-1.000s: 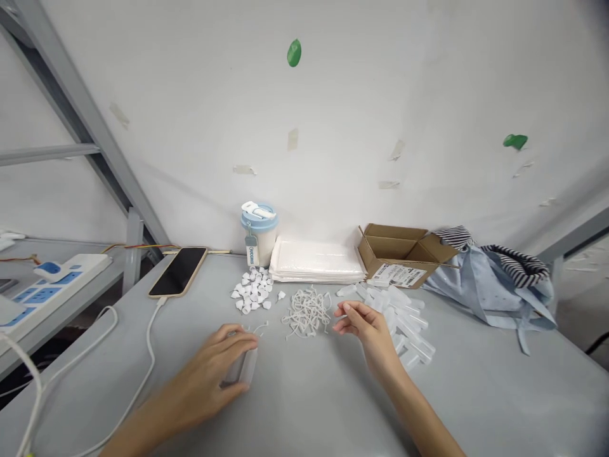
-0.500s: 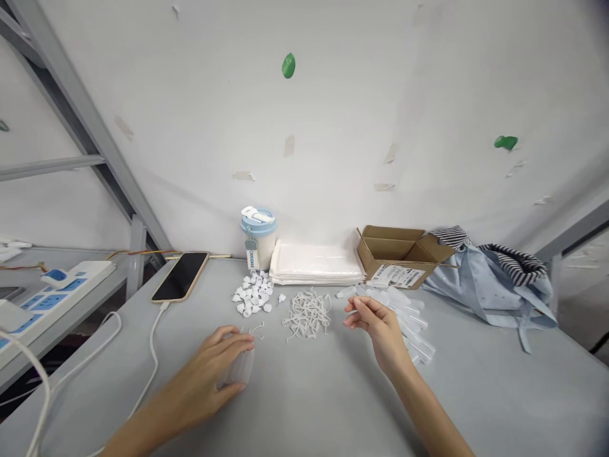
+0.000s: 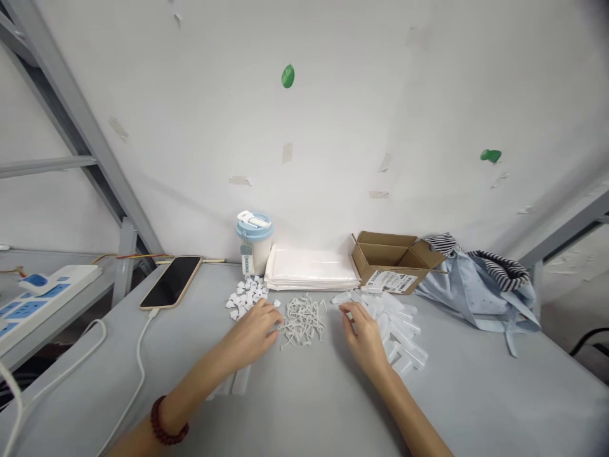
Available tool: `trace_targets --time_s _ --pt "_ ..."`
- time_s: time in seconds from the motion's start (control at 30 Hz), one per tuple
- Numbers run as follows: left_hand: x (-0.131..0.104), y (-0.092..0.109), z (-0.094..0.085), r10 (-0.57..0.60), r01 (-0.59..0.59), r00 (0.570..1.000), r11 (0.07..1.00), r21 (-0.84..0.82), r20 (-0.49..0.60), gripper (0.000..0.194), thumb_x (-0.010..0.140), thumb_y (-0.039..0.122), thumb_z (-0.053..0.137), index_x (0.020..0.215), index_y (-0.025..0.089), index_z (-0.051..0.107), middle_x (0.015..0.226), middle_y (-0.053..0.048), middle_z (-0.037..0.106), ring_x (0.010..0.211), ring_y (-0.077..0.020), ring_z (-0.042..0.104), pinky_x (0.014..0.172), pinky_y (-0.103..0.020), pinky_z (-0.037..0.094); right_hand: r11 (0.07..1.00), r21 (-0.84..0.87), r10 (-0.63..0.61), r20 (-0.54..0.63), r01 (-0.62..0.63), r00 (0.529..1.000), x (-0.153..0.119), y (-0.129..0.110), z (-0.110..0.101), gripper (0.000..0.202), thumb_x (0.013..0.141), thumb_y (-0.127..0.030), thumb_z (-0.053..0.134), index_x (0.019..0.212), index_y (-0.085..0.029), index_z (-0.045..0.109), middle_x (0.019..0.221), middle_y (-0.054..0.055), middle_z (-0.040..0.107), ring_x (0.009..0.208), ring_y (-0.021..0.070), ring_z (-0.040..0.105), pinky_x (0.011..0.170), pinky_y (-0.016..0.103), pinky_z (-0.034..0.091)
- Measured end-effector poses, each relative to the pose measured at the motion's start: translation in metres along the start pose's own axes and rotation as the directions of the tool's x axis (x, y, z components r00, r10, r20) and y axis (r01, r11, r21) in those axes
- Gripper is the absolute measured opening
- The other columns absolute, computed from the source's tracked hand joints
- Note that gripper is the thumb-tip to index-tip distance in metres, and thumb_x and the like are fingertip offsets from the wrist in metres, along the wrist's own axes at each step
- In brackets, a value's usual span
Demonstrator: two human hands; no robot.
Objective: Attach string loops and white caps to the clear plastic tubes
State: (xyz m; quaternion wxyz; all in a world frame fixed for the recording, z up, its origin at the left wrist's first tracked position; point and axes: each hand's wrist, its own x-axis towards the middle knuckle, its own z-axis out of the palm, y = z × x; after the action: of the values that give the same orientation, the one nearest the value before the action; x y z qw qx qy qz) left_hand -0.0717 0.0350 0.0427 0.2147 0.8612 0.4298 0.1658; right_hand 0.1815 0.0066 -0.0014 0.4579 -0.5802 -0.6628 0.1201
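My left hand [image 3: 254, 331] is at the left edge of a pile of thin pale grey-white cords [image 3: 303, 322], fingers bent and thumb a little apart from them; I see nothing held. Just beyond it lies a heap of small white caps [image 3: 248, 293], partly covered by the hand. Several clear plastic tubes [image 3: 241, 381] lie below my left wrist, partly hidden by the forearm. On the other side of the cords, my right hand [image 3: 365, 333] hovers with its thumb apart from the curled fingers, nothing visible between them. A pile of clear tubes [image 3: 404, 336] lies beside it.
Along the wall stand a blue-lidded cup [image 3: 257, 247], a stack of white packets [image 3: 311, 266], an open cardboard box [image 3: 390, 279] and a light blue cloth bag [image 3: 469, 292]. On the left are a phone [image 3: 171, 284] with its white cable [image 3: 139, 355] and a power strip [image 3: 47, 298].
My left hand has moved away from the clear tubes, forward and right to the cords. My right hand's thumb has parted from its fingers. The view has shifted slightly.
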Motion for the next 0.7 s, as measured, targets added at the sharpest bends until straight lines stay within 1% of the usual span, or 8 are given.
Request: trace_targets --time_s 0.1,0.17,0.27,0.33,0.4,0.57,0.63,0.7 --pt "-0.003 -0.008 0.005 -0.029 0.029 1.0 0.999 -0.025 -0.006 0.015 0.078 0.013 0.05 0.087 0.019 0.061 0.092 -0.006 0.066 0.1 -0.0262 0.054 0.082 -0.038 0.046 0.997 -0.059 -0.059 0.008 0.059 0.998 -0.001 0.004 0.002 0.022 0.086 -0.021 0.041 0.092 -0.017 0.061 0.097 0.012 0.065 0.091 0.0253 0.061 0.08 0.042 0.049" --pt "-0.009 -0.012 0.002 -0.052 0.052 0.999 0.997 -0.048 -0.006 0.016 0.08 0.015 0.048 0.088 0.019 0.061 0.094 -0.006 0.065 0.099 -0.0243 0.055 0.084 -0.036 0.045 0.993 -0.079 -0.083 0.024 0.085 0.996 -0.002 0.004 0.002 0.021 0.087 -0.02 0.04 0.093 -0.018 0.06 0.096 0.012 0.064 0.09 0.024 0.061 0.078 0.04 0.051" --pt "-0.016 -0.015 -0.008 -0.087 0.087 0.996 0.993 -0.082 0.014 0.016 0.081 0.016 0.047 0.085 0.02 0.061 0.09 -0.003 0.066 0.092 -0.021 0.058 0.082 -0.033 0.046 0.988 -0.099 -0.112 0.046 0.116 0.993 -0.003 0.003 0.003 0.019 0.089 -0.019 0.041 0.092 -0.018 0.059 0.093 0.01 0.064 0.087 0.0225 0.062 0.076 0.037 0.052" --pt "-0.018 -0.016 -0.012 -0.101 0.104 0.994 0.99 -0.099 0.027 0.016 0.081 0.017 0.047 0.082 0.021 0.062 0.088 -0.002 0.067 0.088 -0.0197 0.059 0.08 -0.031 0.046 0.984 -0.115 -0.131 0.053 0.136 0.99 -0.004 0.001 0.004 0.018 0.089 -0.019 0.041 0.092 -0.018 0.059 0.093 0.01 0.064 0.086 0.022 0.062 0.075 0.036 0.053" --pt "-0.017 -0.016 -0.012 -0.108 0.11 0.994 0.988 -0.105 0.025 0.016 0.081 0.018 0.047 0.082 0.022 0.063 0.089 -0.002 0.067 0.089 -0.0199 0.059 0.079 -0.031 0.046 0.977 -0.14 -0.152 0.052 0.158 0.987 -0.005 0.001 0.005 0.018 0.09 -0.019 0.041 0.093 -0.018 0.059 0.094 0.011 0.064 0.089 0.0226 0.062 0.077 0.037 0.053" --pt "-0.017 -0.009 0.0 -0.06 0.061 0.998 0.995 -0.084 0.015 0.016 0.084 0.017 0.044 0.082 0.021 0.06 0.087 -0.003 0.065 0.092 -0.0214 0.055 0.081 -0.034 0.046 0.955 -0.212 -0.202 0.052 0.209 0.978 -0.007 0.006 0.007 0.021 0.09 -0.018 0.042 0.101 -0.016 0.059 0.105 0.015 0.062 0.1 0.0271 0.059 0.085 0.045 0.051" --pt "-0.017 -0.005 0.005 -0.033 0.034 0.999 0.997 -0.074 0.015 0.018 0.085 0.015 0.042 0.081 0.02 0.059 0.088 -0.004 0.064 0.092 -0.0216 0.054 0.082 -0.034 0.045 0.932 -0.271 -0.227 0.079 0.24 0.971 -0.006 0.01 0.009 0.024 0.089 -0.017 0.043 0.106 -0.016 0.059 0.111 0.016 0.061 0.106 0.029 0.057 0.089 0.048 0.049" --pt "-0.017 -0.001 0.01 -0.001 0.002 1.0 0.999 -0.049 0.017 0.021 0.085 0.012 0.04 0.084 0.02 0.06 0.091 -0.005 0.064 0.094 -0.0222 0.052 0.083 -0.036 0.044 0.883 -0.375 -0.249 0.133 0.281 0.959 -0.004 0.013 0.011 0.028 0.088 -0.014 0.042 0.112 -0.014 0.058 0.118 0.018 0.06 0.114 0.0308 0.053 0.093 0.049 0.047"
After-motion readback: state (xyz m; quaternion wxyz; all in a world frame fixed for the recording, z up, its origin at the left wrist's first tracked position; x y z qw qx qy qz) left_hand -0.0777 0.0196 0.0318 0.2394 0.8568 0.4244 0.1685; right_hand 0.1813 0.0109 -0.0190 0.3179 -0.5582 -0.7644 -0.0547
